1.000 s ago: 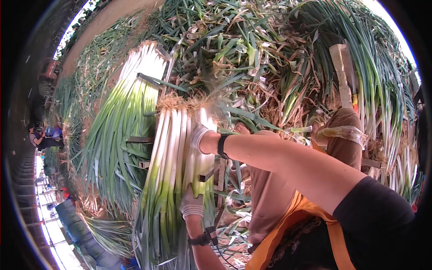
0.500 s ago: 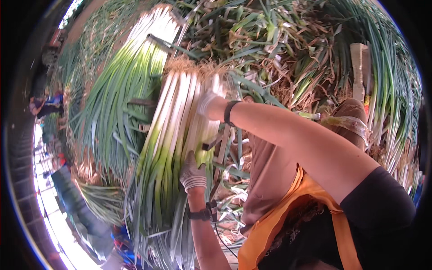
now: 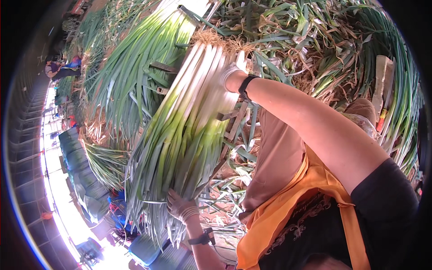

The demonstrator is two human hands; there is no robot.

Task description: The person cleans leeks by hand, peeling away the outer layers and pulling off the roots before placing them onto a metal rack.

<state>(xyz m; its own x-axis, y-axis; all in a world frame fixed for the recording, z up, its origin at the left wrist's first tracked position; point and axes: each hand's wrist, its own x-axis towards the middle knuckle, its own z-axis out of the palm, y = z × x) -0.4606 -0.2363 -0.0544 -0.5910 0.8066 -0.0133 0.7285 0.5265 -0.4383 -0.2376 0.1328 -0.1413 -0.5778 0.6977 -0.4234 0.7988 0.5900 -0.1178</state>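
A thick bundle of long green onions [image 3: 198,96] lies tilted before me, root ends up and leaves trailing down, resting by a metal bracket [image 3: 227,115]. High on its right side, my gloved right hand [image 3: 231,77] is closed around the white stalks; its fingertips are mostly hidden. Lower down, my gloved left hand [image 3: 182,208] rests against the green leaves with its fingers stretched out along them. Another bundle of green onions [image 3: 139,54] lies behind on the left.
Loose leaves and trimmings [image 3: 288,40] heap up at the back. More green onions [image 3: 398,85] stand at the right beside a wooden post [image 3: 382,81]. A person [image 3: 56,69] is far off at the left. A blue crate [image 3: 146,249] sits at the lower left.
My left hand has slid down from the stalks' middle to the lower leaves. My right hand stays high on the bundle. The whole view has shifted, so things appear farther right.
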